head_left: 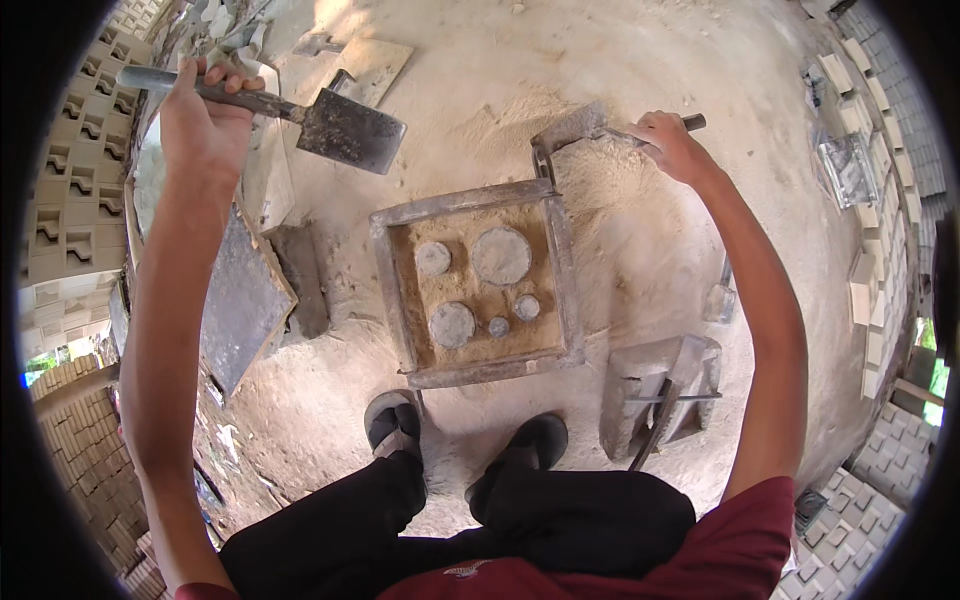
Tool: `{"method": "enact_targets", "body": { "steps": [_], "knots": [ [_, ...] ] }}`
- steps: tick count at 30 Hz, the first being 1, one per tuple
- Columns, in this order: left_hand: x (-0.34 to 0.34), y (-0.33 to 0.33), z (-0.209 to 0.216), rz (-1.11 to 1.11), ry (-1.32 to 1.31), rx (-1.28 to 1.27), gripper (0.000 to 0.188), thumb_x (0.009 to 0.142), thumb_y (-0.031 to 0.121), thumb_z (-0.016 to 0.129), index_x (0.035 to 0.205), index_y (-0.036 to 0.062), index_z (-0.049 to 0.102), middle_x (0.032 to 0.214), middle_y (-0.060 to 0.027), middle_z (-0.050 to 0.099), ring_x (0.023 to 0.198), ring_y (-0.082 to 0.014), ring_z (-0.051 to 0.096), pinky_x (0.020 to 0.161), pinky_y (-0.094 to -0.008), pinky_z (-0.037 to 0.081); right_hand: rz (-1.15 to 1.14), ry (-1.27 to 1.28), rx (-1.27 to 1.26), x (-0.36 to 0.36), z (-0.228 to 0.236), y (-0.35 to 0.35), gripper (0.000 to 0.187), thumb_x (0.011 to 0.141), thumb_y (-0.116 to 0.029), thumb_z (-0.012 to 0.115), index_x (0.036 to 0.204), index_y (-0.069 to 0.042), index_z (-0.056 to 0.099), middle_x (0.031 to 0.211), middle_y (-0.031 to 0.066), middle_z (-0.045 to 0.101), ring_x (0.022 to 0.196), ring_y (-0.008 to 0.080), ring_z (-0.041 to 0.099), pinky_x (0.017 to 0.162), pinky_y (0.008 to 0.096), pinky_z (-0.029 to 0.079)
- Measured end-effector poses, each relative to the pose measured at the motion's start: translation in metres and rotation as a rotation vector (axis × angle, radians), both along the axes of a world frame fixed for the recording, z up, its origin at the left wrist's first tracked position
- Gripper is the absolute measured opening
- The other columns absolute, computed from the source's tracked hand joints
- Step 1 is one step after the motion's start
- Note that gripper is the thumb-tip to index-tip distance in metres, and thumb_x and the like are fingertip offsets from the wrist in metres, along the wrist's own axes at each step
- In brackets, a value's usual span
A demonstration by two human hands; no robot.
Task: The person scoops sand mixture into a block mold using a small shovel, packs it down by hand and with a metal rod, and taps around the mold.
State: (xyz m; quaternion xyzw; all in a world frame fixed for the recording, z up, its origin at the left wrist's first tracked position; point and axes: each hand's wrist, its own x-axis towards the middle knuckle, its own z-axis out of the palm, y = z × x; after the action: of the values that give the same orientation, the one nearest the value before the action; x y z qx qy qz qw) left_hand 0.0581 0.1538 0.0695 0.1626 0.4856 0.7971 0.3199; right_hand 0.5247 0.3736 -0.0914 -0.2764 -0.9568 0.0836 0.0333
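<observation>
My left hand (205,125) is closed round the handle of a short flat-bladed shovel (352,132), lifted at the upper left with some sand clinging to its dark blade. At the upper right my right hand (670,145) grips a trowel (572,127); its broad blade is by the far right corner of a square wooden frame (480,373). Inside the frame is brown sand (480,340). Several round grey pieces of different sizes, the biggest a flat disc (500,256), sit in that sand. The frame lies on the ground just beyond my feet.
A dark board (250,290) leans at the left beside a grey block (300,280). Right of the frame lies a dusty boxlike piece (625,400) with bars across it. Stacked pale bricks (80,190) line both sides. Loose sand (640,195) covers the ground beyond the frame.
</observation>
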Motion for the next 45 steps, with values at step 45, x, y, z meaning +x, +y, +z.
{"method": "enact_targets", "body": {
  "steps": [45],
  "knots": [
    [0.112,0.038,0.014,-0.087,-0.292,0.126,0.046,0.097,0.052,0.041,0.079,0.0096,0.041,0.065,-0.0035,0.036,0.06,-0.0191,0.036,0.069,-0.0384,0.035,-0.373,0.048,0.271,-0.007,0.021,-0.005,0.035,0.082,-0.002,0.054,0.113,-0.016,0.062,0.1,0.0069,0.059,0.102,0.0225,0.054,0.091,0.0409,0.032]
  ]
}}
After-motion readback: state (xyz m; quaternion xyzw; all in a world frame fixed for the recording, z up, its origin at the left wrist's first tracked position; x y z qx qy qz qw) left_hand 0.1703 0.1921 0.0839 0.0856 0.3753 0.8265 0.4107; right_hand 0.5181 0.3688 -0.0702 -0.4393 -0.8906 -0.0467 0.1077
